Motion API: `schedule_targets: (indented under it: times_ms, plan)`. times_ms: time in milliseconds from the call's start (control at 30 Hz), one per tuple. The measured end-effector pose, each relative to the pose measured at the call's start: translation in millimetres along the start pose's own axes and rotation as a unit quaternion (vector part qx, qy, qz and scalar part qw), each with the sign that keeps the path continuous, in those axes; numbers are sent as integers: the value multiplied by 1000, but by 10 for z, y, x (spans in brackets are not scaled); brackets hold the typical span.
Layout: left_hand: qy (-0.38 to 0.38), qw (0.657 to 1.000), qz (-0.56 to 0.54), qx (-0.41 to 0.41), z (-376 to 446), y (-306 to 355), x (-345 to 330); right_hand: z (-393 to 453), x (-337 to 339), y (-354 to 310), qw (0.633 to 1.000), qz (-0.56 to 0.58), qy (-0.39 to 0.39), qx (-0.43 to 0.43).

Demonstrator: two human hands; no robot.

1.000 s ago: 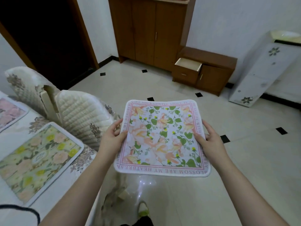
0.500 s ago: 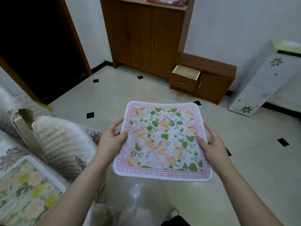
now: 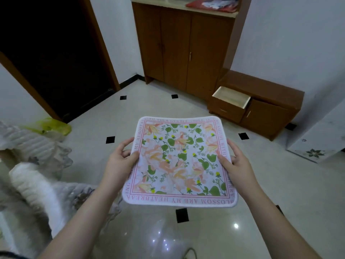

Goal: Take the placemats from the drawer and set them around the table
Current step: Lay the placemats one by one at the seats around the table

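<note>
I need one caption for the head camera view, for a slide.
Both hands, left and right, hold a floral placemat above the floor; drawer open behind.

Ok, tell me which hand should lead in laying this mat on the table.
Left, probably. The left hand and right hand each grip a side of the placemat, but the padded chairs that stand by the table lie on the left side. The table itself is out of view.

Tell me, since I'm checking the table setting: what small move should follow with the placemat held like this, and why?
Probably turn left toward the chairs and carry the placemat along. The left hand and right hand hold its side edges flat above bare floor, facing the open drawer, and no tabletop shows ahead.
</note>
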State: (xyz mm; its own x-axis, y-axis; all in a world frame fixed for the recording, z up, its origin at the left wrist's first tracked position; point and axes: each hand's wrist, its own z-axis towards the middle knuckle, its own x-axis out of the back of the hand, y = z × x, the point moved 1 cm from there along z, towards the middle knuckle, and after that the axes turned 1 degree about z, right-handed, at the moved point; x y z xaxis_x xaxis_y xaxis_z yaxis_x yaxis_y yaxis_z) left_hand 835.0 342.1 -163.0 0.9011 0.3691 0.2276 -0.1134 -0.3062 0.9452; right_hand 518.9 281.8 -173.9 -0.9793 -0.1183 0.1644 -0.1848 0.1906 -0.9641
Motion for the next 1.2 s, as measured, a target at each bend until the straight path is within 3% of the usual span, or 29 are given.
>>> schedule_targets:
  times_ms: [367, 1200]
  plan:
    - [101, 994, -46, 22, 896, 187, 154, 1342, -509, -386, 996, 2, -86, 15]
    - [251, 962, -88, 61, 3557, 298, 1566, 4340, -3057, -1303, 967, -74, -238, 47]
